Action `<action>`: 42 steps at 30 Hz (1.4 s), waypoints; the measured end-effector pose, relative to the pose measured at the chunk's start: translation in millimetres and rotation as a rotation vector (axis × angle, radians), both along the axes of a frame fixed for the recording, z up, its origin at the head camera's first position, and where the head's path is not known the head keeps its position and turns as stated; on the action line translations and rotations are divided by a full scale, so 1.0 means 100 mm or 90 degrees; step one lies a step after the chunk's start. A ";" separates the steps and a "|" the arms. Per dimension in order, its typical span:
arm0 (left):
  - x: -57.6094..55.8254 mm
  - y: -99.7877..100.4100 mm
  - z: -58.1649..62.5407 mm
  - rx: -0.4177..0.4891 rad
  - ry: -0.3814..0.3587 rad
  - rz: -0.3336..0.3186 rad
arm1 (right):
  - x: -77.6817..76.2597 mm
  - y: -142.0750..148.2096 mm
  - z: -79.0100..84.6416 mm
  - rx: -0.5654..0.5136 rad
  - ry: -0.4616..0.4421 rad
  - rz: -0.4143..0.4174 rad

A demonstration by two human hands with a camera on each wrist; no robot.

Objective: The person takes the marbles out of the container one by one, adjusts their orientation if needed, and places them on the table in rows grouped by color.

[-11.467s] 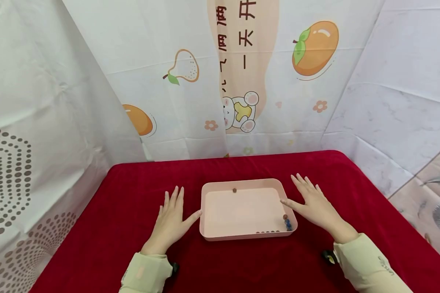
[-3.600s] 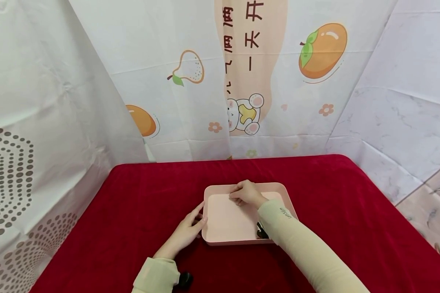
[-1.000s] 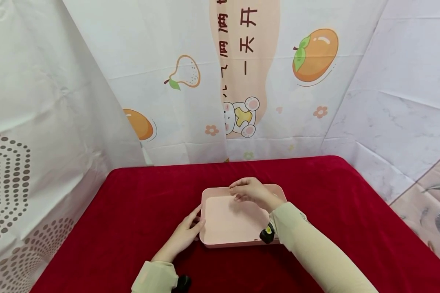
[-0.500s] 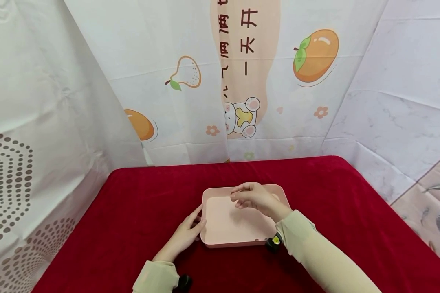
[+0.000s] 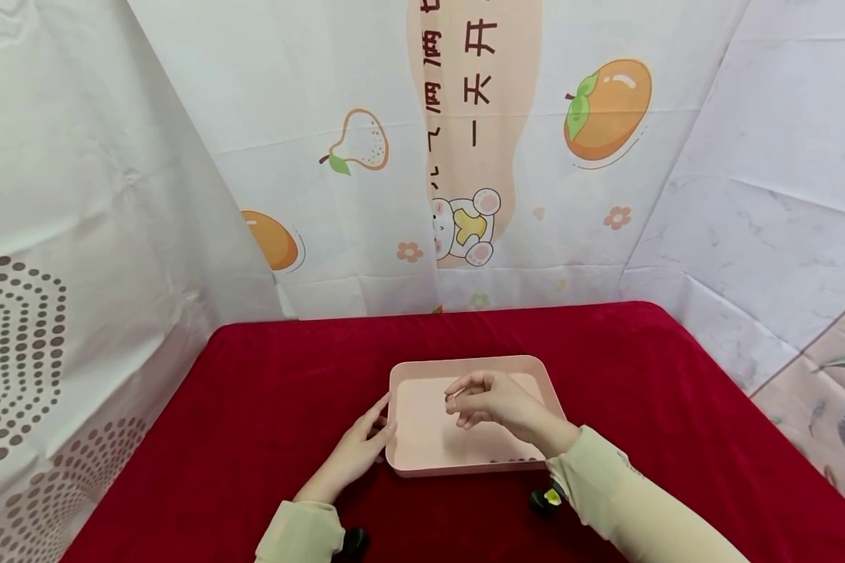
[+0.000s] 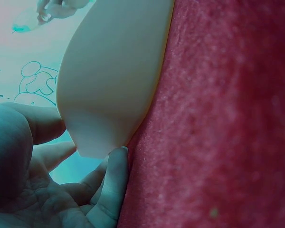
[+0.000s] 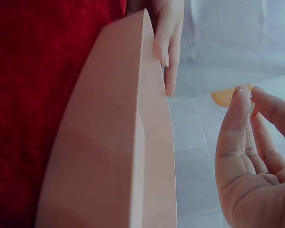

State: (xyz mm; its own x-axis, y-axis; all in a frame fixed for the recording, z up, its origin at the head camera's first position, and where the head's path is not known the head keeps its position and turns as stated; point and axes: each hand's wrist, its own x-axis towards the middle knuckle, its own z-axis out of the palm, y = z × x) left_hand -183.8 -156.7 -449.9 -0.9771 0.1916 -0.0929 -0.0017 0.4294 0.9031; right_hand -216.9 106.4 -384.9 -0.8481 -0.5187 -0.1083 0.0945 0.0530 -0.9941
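A shallow pink tray (image 5: 429, 438) lies on the red cloth between my hands. My left hand (image 5: 357, 447) holds its left end, the thumb at the rim and the other fingers along the end wall. In the left wrist view, one fingertip sits low on that wall by the cloth. Above the middle of the tray, my right hand (image 5: 496, 403) pinches a small brown bead (image 5: 447, 398) between thumb and index finger. The fingers mostly cover this bead in the right wrist view. Several dark beads (image 5: 521, 460) show along the near wall; my right wrist hides that corner.
Red cloth (image 5: 289, 375) covers the table on all sides of the tray. A printed white curtain (image 5: 366, 203) hangs behind the far edge, with more sheets at left and right. A dark wrist camera (image 5: 545, 499) hangs under the right cuff.
Both hands lay open beside the tray at first. The left then took the tray's end. The right reached to the far wall, where a brown bead lay, and has come back nearer, pinching a bead.
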 end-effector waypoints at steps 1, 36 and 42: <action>0.00 0.00 0.00 0.001 -0.001 0.001 | 0.02 0.00 0.00 -0.001 0.000 0.002; 0.01 0.01 -0.01 0.002 0.008 0.001 | 0.82 0.00 -0.28 -0.076 -0.022 0.076; 0.01 0.00 0.00 -0.001 0.012 -0.001 | 0.91 0.01 -0.39 -0.066 -0.027 0.090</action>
